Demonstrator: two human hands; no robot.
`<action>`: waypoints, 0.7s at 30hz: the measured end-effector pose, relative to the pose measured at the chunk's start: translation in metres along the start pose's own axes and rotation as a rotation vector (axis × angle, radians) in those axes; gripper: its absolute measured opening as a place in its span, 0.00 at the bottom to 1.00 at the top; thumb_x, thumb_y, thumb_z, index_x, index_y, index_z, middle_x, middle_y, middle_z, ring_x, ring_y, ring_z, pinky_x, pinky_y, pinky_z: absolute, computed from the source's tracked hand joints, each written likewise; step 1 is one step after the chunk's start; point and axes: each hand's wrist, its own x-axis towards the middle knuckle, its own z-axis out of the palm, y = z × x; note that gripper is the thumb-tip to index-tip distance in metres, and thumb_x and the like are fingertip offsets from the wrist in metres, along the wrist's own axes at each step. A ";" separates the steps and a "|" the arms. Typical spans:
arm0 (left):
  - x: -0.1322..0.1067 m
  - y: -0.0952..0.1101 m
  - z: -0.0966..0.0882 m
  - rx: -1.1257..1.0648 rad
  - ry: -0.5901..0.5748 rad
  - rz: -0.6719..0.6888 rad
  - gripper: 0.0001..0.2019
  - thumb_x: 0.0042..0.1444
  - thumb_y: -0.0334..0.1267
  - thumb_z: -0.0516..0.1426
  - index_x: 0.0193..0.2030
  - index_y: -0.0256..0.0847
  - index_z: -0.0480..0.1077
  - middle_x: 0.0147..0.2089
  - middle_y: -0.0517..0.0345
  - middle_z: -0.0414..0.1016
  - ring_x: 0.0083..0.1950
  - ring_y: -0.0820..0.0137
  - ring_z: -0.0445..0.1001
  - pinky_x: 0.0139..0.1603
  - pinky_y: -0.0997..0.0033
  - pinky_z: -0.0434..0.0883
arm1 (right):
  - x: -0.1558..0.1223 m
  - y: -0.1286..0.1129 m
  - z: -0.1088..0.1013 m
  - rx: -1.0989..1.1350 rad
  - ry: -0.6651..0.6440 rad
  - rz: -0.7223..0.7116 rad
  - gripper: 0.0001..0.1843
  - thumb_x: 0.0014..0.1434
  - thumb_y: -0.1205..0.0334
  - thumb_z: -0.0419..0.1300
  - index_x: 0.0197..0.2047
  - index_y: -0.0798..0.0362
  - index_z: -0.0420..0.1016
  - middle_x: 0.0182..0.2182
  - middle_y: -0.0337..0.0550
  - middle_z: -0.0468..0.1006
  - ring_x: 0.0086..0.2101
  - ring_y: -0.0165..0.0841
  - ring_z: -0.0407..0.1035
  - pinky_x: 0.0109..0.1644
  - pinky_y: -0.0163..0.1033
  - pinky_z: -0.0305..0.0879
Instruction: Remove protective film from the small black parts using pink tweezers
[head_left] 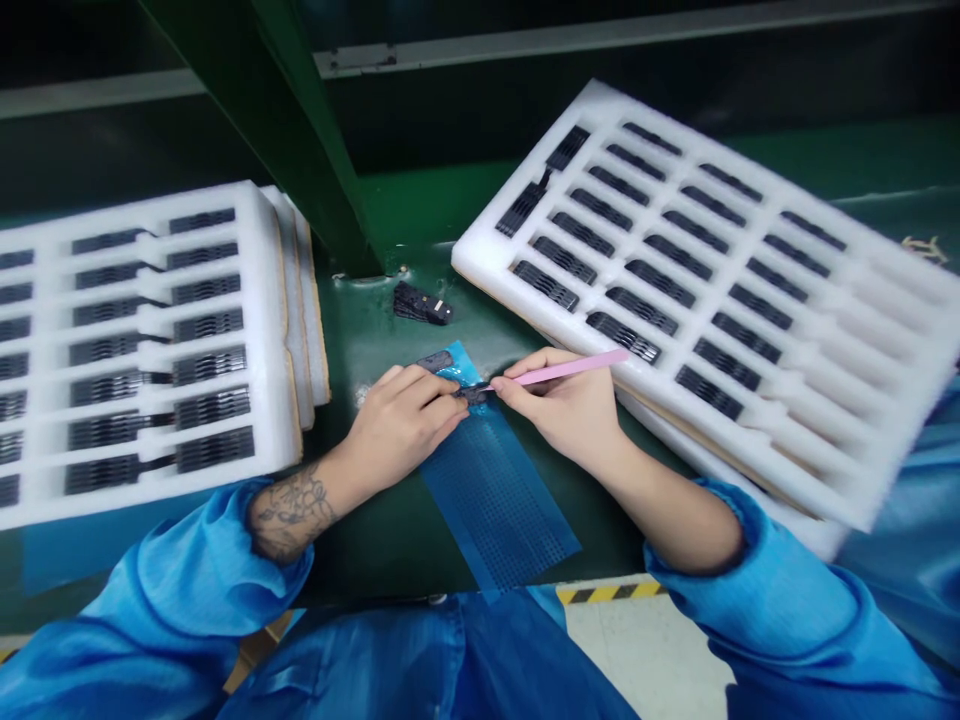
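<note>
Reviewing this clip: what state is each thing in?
Blue perforated sheet: flat on green bench.
Left hand: fingers on sheet.
Right hand: gripping pink-handled tool.
Pink-handled tool: tip at a dark strip.
Left foam trays: stacked, holding black parts.
Right foam tray: skewed, holding black parts.

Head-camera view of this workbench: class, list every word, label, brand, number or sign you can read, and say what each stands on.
No word, brand or number can be read in this view.
The blue perforated film and the pink-handled tool in the right hand show no legible print.
The pale mark at far right is too blurred to read.
The yellow-and-black hazard stripe shows no lettering.
</note>
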 end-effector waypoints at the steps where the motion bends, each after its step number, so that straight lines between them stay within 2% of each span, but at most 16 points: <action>1: 0.000 0.000 0.000 0.000 0.001 0.001 0.04 0.64 0.37 0.62 0.38 0.40 0.76 0.44 0.57 0.82 0.43 0.67 0.76 0.39 0.65 0.68 | 0.000 0.001 0.000 0.004 0.000 0.005 0.11 0.49 0.58 0.75 0.28 0.53 0.79 0.24 0.41 0.80 0.23 0.30 0.73 0.24 0.34 0.68; 6: 0.000 0.001 0.000 0.017 -0.003 0.011 0.04 0.64 0.37 0.61 0.39 0.41 0.76 0.44 0.56 0.82 0.43 0.67 0.76 0.39 0.65 0.67 | 0.001 0.006 -0.001 0.134 -0.014 -0.010 0.15 0.49 0.52 0.76 0.31 0.52 0.80 0.28 0.43 0.83 0.27 0.34 0.77 0.30 0.38 0.75; 9: -0.001 0.000 0.001 0.010 -0.003 0.007 0.03 0.64 0.37 0.61 0.40 0.41 0.76 0.45 0.57 0.82 0.43 0.67 0.76 0.40 0.65 0.67 | -0.001 0.006 -0.004 0.193 0.004 -0.078 0.12 0.57 0.51 0.70 0.39 0.50 0.81 0.28 0.40 0.83 0.28 0.34 0.79 0.36 0.42 0.79; 11: -0.002 -0.001 0.001 -0.021 0.010 0.003 0.03 0.64 0.37 0.62 0.41 0.41 0.75 0.46 0.56 0.82 0.44 0.67 0.76 0.41 0.65 0.68 | -0.002 0.006 -0.006 0.097 -0.038 -0.181 0.09 0.62 0.54 0.67 0.43 0.48 0.80 0.32 0.40 0.84 0.32 0.35 0.80 0.42 0.44 0.79; 14: -0.004 -0.001 0.001 -0.083 0.041 -0.001 0.04 0.64 0.37 0.62 0.44 0.41 0.75 0.47 0.56 0.82 0.45 0.68 0.77 0.42 0.65 0.70 | -0.004 0.004 -0.007 -0.085 -0.209 -0.377 0.13 0.57 0.58 0.72 0.45 0.46 0.79 0.44 0.44 0.85 0.45 0.39 0.80 0.53 0.47 0.76; 16: -0.004 -0.001 0.002 -0.129 0.052 -0.020 0.04 0.64 0.37 0.62 0.44 0.41 0.75 0.48 0.56 0.82 0.47 0.68 0.78 0.43 0.65 0.71 | -0.003 0.004 -0.006 -0.121 -0.264 -0.445 0.14 0.55 0.59 0.73 0.43 0.46 0.77 0.45 0.44 0.84 0.46 0.40 0.79 0.53 0.47 0.76; 21: -0.003 0.004 0.001 -0.219 0.080 -0.105 0.03 0.64 0.36 0.62 0.44 0.42 0.75 0.48 0.57 0.83 0.48 0.68 0.80 0.47 0.65 0.73 | -0.001 0.007 -0.004 -0.173 -0.251 -0.461 0.10 0.57 0.61 0.71 0.39 0.47 0.74 0.41 0.43 0.84 0.42 0.38 0.79 0.48 0.45 0.76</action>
